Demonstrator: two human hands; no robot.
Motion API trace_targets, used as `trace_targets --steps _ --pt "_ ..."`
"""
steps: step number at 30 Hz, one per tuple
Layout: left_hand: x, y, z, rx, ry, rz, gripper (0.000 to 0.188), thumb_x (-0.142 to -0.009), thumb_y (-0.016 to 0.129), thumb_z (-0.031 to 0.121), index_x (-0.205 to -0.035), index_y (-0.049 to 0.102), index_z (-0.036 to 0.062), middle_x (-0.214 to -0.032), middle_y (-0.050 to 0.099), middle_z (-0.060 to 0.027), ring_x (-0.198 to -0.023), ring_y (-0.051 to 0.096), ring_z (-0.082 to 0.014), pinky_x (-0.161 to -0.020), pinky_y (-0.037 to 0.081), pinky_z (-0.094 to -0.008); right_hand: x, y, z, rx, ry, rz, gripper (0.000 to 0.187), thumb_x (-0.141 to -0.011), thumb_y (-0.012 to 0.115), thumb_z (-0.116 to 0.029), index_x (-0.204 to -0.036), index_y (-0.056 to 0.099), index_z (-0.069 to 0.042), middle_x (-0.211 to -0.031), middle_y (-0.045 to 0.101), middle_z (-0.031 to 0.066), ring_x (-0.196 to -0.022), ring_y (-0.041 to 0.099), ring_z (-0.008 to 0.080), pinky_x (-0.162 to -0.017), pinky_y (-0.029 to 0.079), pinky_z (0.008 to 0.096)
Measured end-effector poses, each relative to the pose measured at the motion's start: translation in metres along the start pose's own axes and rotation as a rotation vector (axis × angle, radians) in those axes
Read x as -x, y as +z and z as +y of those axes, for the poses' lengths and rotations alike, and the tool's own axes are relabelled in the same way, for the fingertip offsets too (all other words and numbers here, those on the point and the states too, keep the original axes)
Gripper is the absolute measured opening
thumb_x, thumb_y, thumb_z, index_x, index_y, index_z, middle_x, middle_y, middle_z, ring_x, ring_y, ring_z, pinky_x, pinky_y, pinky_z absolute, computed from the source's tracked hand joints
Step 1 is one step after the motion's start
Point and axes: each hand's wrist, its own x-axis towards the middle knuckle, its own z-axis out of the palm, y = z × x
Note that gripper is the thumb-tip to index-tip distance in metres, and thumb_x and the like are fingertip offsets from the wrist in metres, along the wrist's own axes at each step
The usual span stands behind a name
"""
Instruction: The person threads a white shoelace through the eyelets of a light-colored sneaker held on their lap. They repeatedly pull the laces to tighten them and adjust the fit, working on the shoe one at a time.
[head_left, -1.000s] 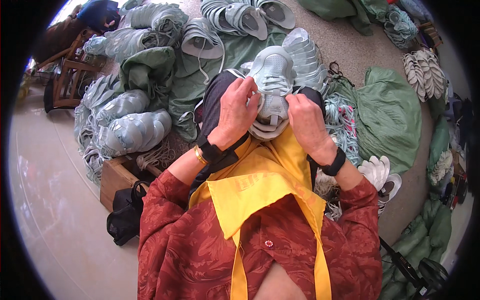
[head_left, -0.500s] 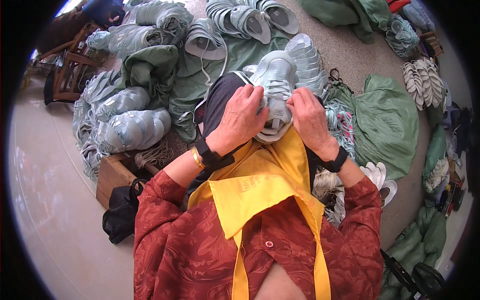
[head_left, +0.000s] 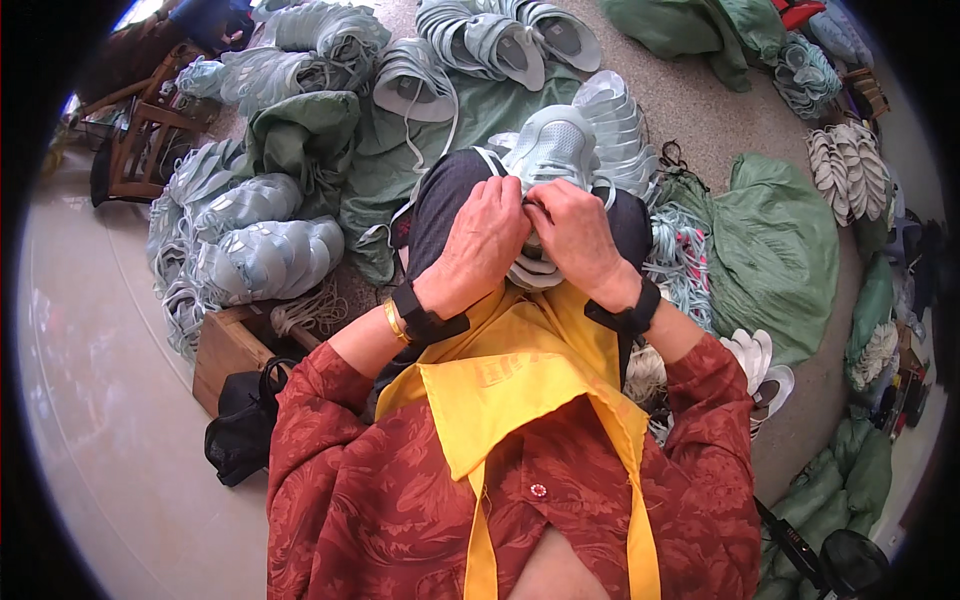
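A pale blue-grey sneaker (head_left: 552, 143) lies in my lap, its toe pointing away from me. My left hand (head_left: 482, 245) is closed in a pinch along its left side, by the lacing. Reaching across the tongue, my right hand (head_left: 580, 240) pinches with thumb and forefinger close to the left fingertips. Both seem to grip the shoelace, though the pinched part is mostly hidden by the fingers. One loose strand of lace (head_left: 490, 160) loops out beside my left fingers. The hands cover most of the eyelets; part of the heel shows below them.
Stacks of pale blue shoe uppers (head_left: 270, 255) surround me at left and ahead. Green cloth sacks (head_left: 775, 255) lie at right. A wooden box (head_left: 230, 355) and a black bag (head_left: 243, 425) stand at lower left. Bundled laces (head_left: 680, 250) lie right of my knee.
My right hand has moved left across the sneaker, from its right side to beside my left fingertips. My left hand has stayed nearly in place. The lacing is now mostly covered.
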Motion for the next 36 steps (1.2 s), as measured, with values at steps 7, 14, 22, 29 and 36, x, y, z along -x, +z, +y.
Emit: trace_targets --steps 7,14,22,29,36 --pt "0.001 0.003 -0.005 0.065 -0.030 0.020 0.013 -0.091 0.056 0.004 -0.100 0.050 -0.0029 -0.091 0.054 -0.0215 -0.091 0.056 -0.0414 -0.080 0.046 -0.0488 -0.003 0.005 0.002 0.018 0.020 0.023 0.009 -0.089 0.068 -0.009 -0.090 0.065 0.000 -0.086 0.067 0.0170 -0.082 0.067 0.0383 -0.070 0.052 0.0460" --pt "0.003 0.003 -0.005 0.084 -0.034 0.037 0.013 -0.091 0.056 0.003 -0.101 0.050 -0.0020 -0.090 0.054 -0.0216 -0.090 0.056 -0.0424 -0.079 0.046 -0.0489 -0.005 0.001 0.003 -0.061 0.065 -0.005 0.011 -0.088 0.068 -0.010 -0.089 0.064 0.001 -0.084 0.067 0.0187 -0.080 0.067 0.0387 -0.069 0.052 0.0445" --pt "0.000 -0.005 -0.001 0.168 0.001 0.101 0.015 -0.089 0.057 -0.002 -0.099 0.047 -0.0014 -0.086 0.052 -0.0199 -0.081 0.055 -0.0426 -0.070 0.045 -0.0477 0.011 -0.086 -0.019 -0.556 0.245 -0.364 0.007 -0.092 0.063 -0.005 -0.094 0.062 0.002 -0.075 0.063 0.0028 -0.070 0.063 0.0126 -0.064 0.048 0.0281" --pt "-0.006 -0.008 0.005 0.205 0.001 0.087 0.015 -0.088 0.062 -0.002 -0.094 0.048 -0.0003 -0.080 0.051 -0.0152 -0.071 0.055 -0.0331 -0.064 0.045 -0.0412 0.037 -0.155 -0.031 -0.913 0.335 -0.141 0.003 -0.097 0.065 -0.005 -0.095 0.064 -0.002 -0.076 0.055 -0.0055 -0.060 0.047 0.0005 -0.052 0.035 0.0182" --pt "-0.019 -0.025 0.022 0.477 -0.041 -0.008 0.009 -0.090 0.065 -0.003 -0.092 0.057 -0.0006 -0.078 0.063 -0.0111 -0.065 0.063 -0.0204 -0.060 0.048 -0.0313 -0.008 -0.137 -0.035 -0.959 0.199 -0.145 0.008 -0.098 0.067 -0.010 -0.097 0.065 -0.002 -0.079 0.056 -0.0066 -0.063 0.048 0.0009 -0.054 0.037 0.0184"
